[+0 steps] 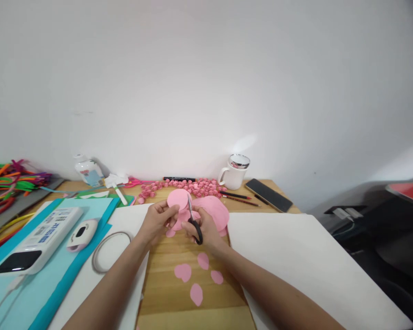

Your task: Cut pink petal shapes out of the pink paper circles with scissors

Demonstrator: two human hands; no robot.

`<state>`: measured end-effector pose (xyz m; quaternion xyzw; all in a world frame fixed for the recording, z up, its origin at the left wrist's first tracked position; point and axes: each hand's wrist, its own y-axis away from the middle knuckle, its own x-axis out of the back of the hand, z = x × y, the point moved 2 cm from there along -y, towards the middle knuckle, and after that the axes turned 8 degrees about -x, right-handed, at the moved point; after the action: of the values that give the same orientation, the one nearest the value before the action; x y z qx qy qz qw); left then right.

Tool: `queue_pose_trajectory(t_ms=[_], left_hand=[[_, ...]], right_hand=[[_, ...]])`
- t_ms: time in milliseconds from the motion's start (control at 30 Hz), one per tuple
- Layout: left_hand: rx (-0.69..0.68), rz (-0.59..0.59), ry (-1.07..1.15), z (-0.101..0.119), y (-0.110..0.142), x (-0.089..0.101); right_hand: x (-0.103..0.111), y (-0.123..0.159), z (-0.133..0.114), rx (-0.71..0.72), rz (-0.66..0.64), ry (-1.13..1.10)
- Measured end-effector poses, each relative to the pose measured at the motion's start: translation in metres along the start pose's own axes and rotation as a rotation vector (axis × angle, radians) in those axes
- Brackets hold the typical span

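My left hand (160,220) pinches a round pink paper disc (177,199) by its lower edge, thumb in front. Black-handled scissors (197,231) are in my right hand (206,229), its fingers at the handles. Their blades point up and away, close against the disc's right edge; whether they are cutting into it I cannot tell. Behind and below the hands lie larger pink paper circles (217,213), partly hidden by my fingers. Several small pink paper petals (196,294) lie on the wooden tabletop (168,256) nearer to me.
Rolled pink paper pieces (199,186) are heaped behind my hands, beside a white lidded mug (234,173) and a phone (269,194). White sheets (278,247) flank the wood. At left are a power bank (44,240), a tape roll (98,256), a bottle (88,170) and colourful pipe cleaners (13,181).
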<state>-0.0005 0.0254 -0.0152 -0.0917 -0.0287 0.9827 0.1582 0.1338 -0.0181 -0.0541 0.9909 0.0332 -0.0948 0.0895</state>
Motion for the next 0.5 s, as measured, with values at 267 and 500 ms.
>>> queue_pose_trajectory(t_ms=[267, 500], left_hand=[[-0.043, 0.048, 0.001, -0.0024, -0.0025, 0.005], [0.031, 0.028, -0.048, -0.0023, -0.0001, 0.0036]], right_hand=[[-0.0028, 0.0012, 0.0017, -0.02, -0.048, 0.024], [-0.0034, -0.0002, 0.0011, 0.01, -0.049, -0.057]])
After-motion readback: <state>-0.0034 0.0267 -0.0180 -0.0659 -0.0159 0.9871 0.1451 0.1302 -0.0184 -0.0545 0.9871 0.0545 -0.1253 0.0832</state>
